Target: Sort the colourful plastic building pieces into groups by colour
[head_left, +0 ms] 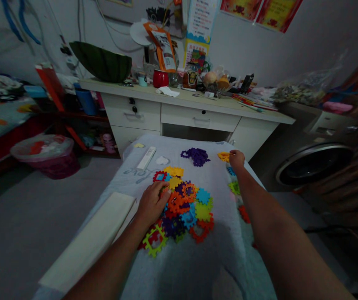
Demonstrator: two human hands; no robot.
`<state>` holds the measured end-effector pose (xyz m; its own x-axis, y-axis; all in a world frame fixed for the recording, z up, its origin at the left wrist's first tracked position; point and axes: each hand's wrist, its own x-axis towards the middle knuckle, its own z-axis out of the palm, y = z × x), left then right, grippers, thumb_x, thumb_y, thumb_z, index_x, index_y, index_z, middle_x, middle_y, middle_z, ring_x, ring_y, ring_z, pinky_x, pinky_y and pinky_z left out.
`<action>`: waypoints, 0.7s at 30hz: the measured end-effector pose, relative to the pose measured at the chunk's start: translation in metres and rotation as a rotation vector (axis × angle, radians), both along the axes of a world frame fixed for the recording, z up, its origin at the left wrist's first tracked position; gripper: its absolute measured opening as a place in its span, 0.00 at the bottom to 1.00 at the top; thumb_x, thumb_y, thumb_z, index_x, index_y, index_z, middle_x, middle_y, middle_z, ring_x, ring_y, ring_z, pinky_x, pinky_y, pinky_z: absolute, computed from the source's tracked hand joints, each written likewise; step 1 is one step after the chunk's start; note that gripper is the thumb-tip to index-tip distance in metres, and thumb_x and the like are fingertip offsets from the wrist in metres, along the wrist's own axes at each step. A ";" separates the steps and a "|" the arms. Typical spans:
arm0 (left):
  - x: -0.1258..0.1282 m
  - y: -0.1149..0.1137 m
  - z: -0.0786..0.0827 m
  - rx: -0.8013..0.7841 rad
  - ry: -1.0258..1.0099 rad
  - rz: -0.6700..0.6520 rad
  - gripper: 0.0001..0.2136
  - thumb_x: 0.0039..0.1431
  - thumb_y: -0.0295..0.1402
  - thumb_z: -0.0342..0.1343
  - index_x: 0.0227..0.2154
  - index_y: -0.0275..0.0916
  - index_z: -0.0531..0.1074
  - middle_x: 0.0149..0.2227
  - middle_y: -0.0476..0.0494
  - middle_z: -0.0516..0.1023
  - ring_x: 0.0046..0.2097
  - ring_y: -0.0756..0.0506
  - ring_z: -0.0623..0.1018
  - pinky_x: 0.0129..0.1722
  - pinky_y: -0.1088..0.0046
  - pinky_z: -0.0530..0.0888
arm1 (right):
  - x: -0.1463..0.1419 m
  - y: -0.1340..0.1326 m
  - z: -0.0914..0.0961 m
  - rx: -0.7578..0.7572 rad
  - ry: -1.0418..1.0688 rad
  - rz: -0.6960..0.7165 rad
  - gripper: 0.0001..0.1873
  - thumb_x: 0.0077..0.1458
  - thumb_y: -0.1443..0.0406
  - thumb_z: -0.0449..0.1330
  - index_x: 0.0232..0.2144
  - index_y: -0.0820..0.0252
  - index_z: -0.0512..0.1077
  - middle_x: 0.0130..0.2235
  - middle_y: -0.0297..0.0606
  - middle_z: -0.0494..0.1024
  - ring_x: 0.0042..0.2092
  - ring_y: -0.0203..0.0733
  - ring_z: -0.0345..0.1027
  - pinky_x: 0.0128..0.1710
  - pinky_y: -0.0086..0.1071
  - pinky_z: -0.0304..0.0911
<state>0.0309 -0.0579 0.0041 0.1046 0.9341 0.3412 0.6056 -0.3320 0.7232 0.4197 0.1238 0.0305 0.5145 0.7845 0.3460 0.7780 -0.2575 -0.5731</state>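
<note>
My left hand point(152, 201) rests at the left edge of a heap of interlocking plastic pieces point(175, 201), its thumb and forefinger apart over the pieces. They are toothed squares and frames in orange, blue, purple, green, yellow and red. Out at the right side of the table, my right hand point(237, 160) is closed at a small group of yellow pieces point(223, 156), fingertips pinched on a yellow piece. Toward me from it lie blue pieces point(230, 171), green pieces point(234, 187) and orange-red pieces point(244, 213), partly hidden by my right forearm. A purple pile point(196, 156) sits near the far edge.
A cloth point(225, 233) covers the table. Along its left lie a long white board point(88, 246) and a narrow white box point(147, 158). Behind stands a cluttered desk point(185, 98) with a cut watermelon point(104, 62). A washing machine point(313, 154) is right, a pink bin point(46, 156) left.
</note>
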 end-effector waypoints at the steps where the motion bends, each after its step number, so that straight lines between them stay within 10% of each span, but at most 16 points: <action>1: 0.000 0.000 0.000 -0.001 0.002 -0.002 0.16 0.62 0.42 0.49 0.44 0.40 0.73 0.46 0.42 0.78 0.49 0.41 0.76 0.51 0.61 0.71 | 0.000 0.000 -0.001 -0.011 0.000 0.011 0.21 0.45 0.74 0.52 0.39 0.67 0.78 0.42 0.47 0.80 0.46 0.47 0.72 0.52 0.36 0.63; 15: 0.000 0.000 0.000 -0.014 -0.001 -0.004 0.17 0.61 0.43 0.48 0.44 0.39 0.74 0.46 0.40 0.78 0.49 0.40 0.76 0.51 0.59 0.71 | -0.026 -0.020 0.005 0.032 0.021 0.114 0.25 0.42 0.75 0.50 0.43 0.68 0.76 0.46 0.50 0.79 0.50 0.49 0.70 0.55 0.40 0.62; 21: 0.001 -0.001 0.001 -0.008 -0.009 -0.006 0.16 0.61 0.42 0.48 0.44 0.39 0.74 0.46 0.41 0.78 0.49 0.40 0.76 0.51 0.59 0.71 | -0.100 -0.040 0.003 0.032 0.216 0.557 0.13 0.47 0.69 0.56 0.36 0.63 0.77 0.35 0.40 0.80 0.38 0.42 0.73 0.44 0.35 0.67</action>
